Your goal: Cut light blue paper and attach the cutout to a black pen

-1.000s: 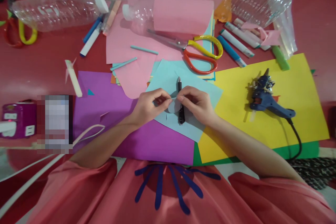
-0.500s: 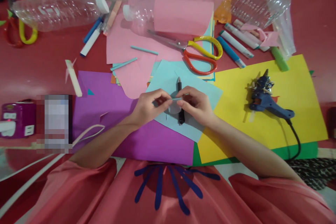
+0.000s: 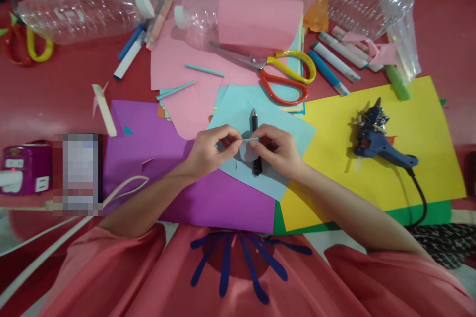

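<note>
My left hand (image 3: 211, 149) and my right hand (image 3: 278, 148) meet over a light blue paper sheet (image 3: 293, 131). Both pinch a thin light blue paper strip (image 3: 250, 139) held level between the fingertips. Under the strip lies a small pale paper circle (image 3: 248, 153), partly hidden by my fingers. A black pen (image 3: 255, 124) lies on the blue sheet beneath my right hand, its tip pointing away from me.
Purple paper (image 3: 156, 158) lies left, yellow paper (image 3: 420, 158) right with a blue glue gun (image 3: 375, 141). Scissors (image 3: 286, 72), pink paper (image 3: 186, 59), markers (image 3: 334, 62) and clear plastic bottles (image 3: 82, 15) crowd the far side. A purple device (image 3: 24, 168) sits at the left edge.
The piece between my fingertips has turned from showing a rounded face to showing as a thin level strip. My hands stayed in place.
</note>
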Motion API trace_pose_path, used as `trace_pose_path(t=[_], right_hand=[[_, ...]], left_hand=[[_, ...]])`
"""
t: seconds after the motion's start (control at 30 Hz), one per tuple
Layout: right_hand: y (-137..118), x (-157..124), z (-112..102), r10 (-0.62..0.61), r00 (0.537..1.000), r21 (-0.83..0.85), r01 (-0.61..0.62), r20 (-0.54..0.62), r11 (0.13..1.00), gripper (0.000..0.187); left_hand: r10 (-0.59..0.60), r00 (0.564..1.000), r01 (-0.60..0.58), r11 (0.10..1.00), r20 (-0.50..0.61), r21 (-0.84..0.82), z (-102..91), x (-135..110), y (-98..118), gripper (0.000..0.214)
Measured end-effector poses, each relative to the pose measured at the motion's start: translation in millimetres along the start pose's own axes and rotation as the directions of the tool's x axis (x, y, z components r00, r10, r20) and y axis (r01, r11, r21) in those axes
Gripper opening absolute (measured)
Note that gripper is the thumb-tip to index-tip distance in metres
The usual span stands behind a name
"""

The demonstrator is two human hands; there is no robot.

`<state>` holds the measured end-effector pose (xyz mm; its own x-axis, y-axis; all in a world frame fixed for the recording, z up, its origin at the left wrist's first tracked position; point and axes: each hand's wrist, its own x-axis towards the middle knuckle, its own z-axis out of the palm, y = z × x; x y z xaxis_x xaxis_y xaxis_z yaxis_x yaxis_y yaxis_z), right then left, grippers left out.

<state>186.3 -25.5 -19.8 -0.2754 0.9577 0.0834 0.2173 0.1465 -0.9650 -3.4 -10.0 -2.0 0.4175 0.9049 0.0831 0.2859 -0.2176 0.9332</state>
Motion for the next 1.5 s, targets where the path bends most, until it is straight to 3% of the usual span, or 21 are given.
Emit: trace_pose_path(t=[0.6, 0.77, 0.87, 1.0, 1.2, 1.3, 1.4, 1.5], right_hand=[[-1.9, 3.2, -1.5, 0.173, 0.985, 0.145, -0.175, 0.022, 0.974, 0.019], [-4.7, 5.1, -3.4, 0.222, 0.975, 0.223, -0.215, -0.005, 0.951, 0.021], [-6.2, 6.5, -5.3, 0.282, 0.959, 0.288, -0.266, -0.017, 0.920, 0.027], [-7.7, 7.8, -6.3, 0.342, 0.940, 0.339, -0.317, -0.015, 0.886, 0.030], [-7.8, 7.5, -5.8, 0.345, 0.938, 0.351, -0.315, -0.028, 0.882, 0.030], [-7.2, 7.1, -5.4, 0.336, 0.942, 0.342, -0.310, -0.019, 0.887, 0.033], [-6.5, 6.9, -4.5, 0.298, 0.955, 0.315, -0.280, -0.010, 0.907, 0.035], [-5.8, 6.1, -3.0, 0.251, 0.968, 0.249, -0.244, 0.003, 0.937, 0.035]], left_hand=[[-0.070, 0.998, 0.070, 0.995, -0.002, -0.064, 0.3, 2.3, -0.8, 0.014], [-0.185, 0.981, 0.172, 0.966, -0.050, -0.194, 0.2, 3.3, -1.7, 0.015], [-0.215, 0.969, 0.175, 0.944, -0.120, -0.278, -0.9, 4.9, -3.7, 0.017], [-0.237, 0.964, 0.185, 0.924, -0.122, -0.333, -1.3, 6.9, -6.2, 0.025], [-0.256, 0.947, 0.193, 0.935, -0.192, -0.297, -2.0, 5.9, -6.4, 0.027], [-0.256, 0.953, 0.206, 0.940, -0.164, -0.272, -3.9, 4.9, -4.9, 0.038], [-0.229, 0.960, 0.182, 0.948, -0.163, -0.260, -4.0, 4.2, -3.7, 0.027], [-0.206, 0.973, 0.184, 0.966, -0.105, -0.184, -1.3, 3.2, -3.3, 0.031]])
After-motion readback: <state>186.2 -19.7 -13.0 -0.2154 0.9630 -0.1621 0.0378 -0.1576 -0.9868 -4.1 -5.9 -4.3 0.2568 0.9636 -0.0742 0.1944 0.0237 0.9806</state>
